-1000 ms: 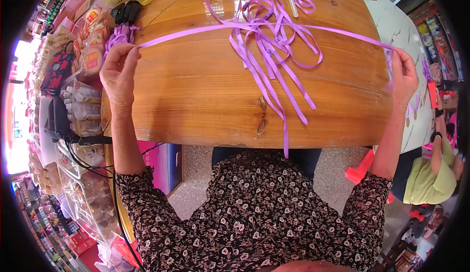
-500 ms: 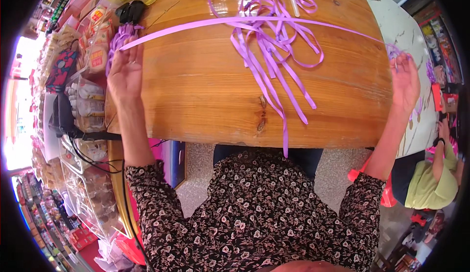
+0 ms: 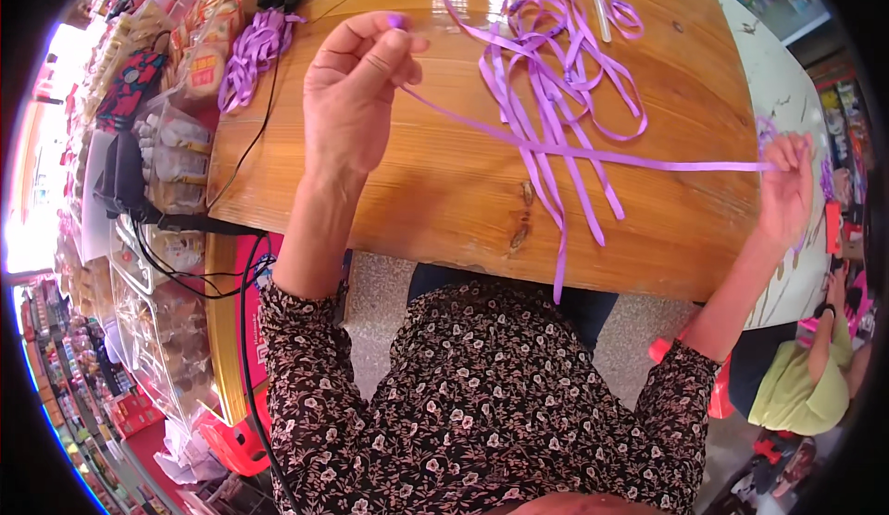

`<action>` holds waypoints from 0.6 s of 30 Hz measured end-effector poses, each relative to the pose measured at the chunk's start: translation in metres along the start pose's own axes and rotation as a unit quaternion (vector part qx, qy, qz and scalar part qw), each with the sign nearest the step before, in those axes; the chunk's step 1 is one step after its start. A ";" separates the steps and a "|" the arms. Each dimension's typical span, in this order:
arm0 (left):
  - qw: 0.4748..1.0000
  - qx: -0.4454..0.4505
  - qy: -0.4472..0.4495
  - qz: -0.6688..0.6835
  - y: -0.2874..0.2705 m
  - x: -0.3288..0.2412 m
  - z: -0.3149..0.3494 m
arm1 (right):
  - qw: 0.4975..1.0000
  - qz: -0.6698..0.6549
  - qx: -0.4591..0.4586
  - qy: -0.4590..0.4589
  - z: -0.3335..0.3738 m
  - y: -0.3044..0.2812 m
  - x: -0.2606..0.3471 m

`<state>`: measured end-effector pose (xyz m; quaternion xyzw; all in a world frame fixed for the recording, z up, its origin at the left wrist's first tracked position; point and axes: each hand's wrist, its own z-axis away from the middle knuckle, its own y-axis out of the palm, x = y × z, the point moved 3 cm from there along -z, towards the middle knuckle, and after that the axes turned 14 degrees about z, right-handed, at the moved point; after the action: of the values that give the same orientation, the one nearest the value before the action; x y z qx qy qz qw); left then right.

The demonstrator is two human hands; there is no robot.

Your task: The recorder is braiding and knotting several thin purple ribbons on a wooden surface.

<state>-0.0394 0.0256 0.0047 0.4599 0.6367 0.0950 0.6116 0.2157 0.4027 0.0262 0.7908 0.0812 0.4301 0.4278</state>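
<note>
**Over a round wooden table: purple ribbon drawn taut between two hands**

Nearest the camera: dark blouse (image 3: 482, 404) with small pale flower print, filling the lower middle of the view, both sleeves ending at the forearm.

At the near table edge: wooden table (image 3: 444, 200), round, honey-coloured, with a dark knot (image 3: 526, 193) in the grain near the front rim.

Across the table's middle: purple ribbon strand (image 3: 593, 156), narrow and flat, stretched nearly straight from upper left to far right, passing over the loose ribbon below it.

At the strand's left end: left hand (image 3: 356, 98), raised above the tabletop, fingers curled in, thumb and forefinger pinched shut on the ribbon tip, a small purple end showing above the fingertips.

At the strand's right end, by the table's right rim: right hand (image 3: 785, 191), fingers bent loosely around the ribbon; exact grip hard to make out at this edge of the view.

Further back on the tabletop: loose ribbon tangle (image 3: 556, 80), same purple, in loops and long tails, one tail hanging over the near edge.

At the far left corner of the table: coiled ribbon bundle (image 3: 250, 52), purple, lying just beside a black object and a black cable (image 3: 269, 117).

Left of the table: clear packets of snacks (image 3: 176, 144), stacked along the counter.

Lower right, beyond the table: a person in a light green top (image 3: 796, 385), seated.
</note>
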 end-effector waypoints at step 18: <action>0.984 0.114 -0.134 -0.003 0.066 0.043 0.036 | 0.858 0.468 0.213 0.009 0.030 0.124 -0.132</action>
<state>0.0300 0.0766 0.0118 0.5337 0.5569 -0.0426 0.6349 0.1268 0.2422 0.0305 0.8033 -0.2052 0.5590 -0.0036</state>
